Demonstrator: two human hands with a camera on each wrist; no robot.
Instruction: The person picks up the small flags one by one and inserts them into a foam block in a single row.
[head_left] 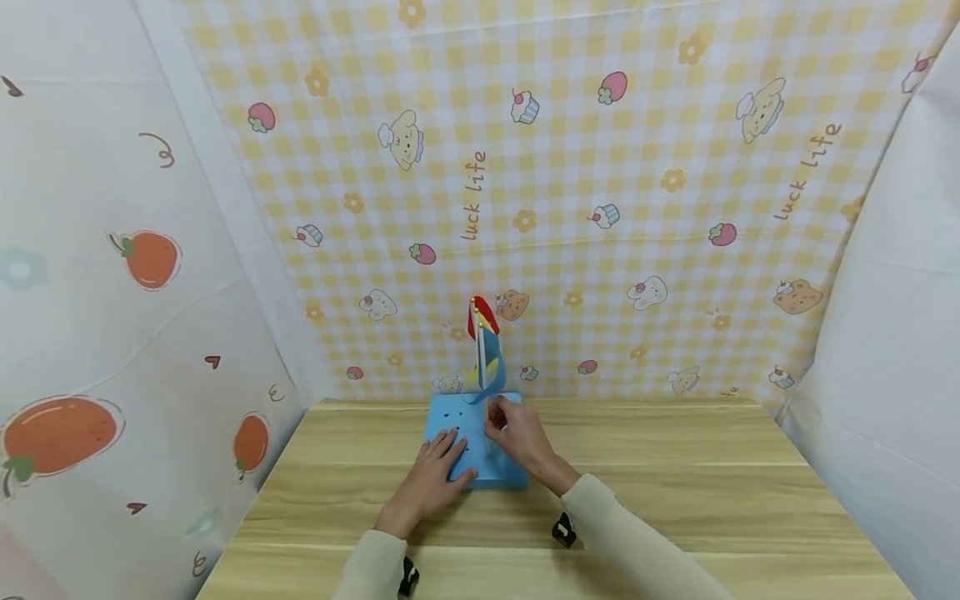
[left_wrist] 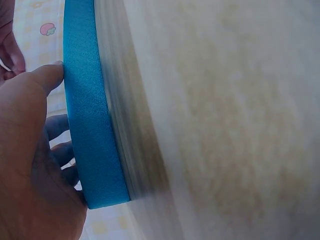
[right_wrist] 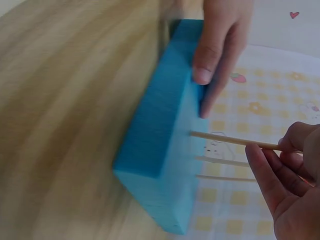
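Observation:
A light blue foam block (head_left: 508, 468) with small dark holes lies on the table. My left hand (head_left: 433, 479) rests on its top, fingers spread; in the left wrist view the thumb (left_wrist: 49, 76) touches the block's edge. My right hand (head_left: 519, 433) pinches a thin wooden flag stick (right_wrist: 232, 139), whose lower end meets the block's face. Two more sticks (right_wrist: 222, 161) stand behind it in the right wrist view. Above the hands, a red flag (head_left: 487, 313) and a blue flag (head_left: 491, 346) overlap, with bits of yellow between; which stick bears which flag cannot be told.
The block lies near the back of a wood-grain table (head_left: 645, 500). Behind it hangs a yellow checked cloth (head_left: 570, 250), with pale cloths at the left (head_left: 210, 317) and right (head_left: 885, 333). Small black devices (head_left: 564, 530) sit by the sleeves.

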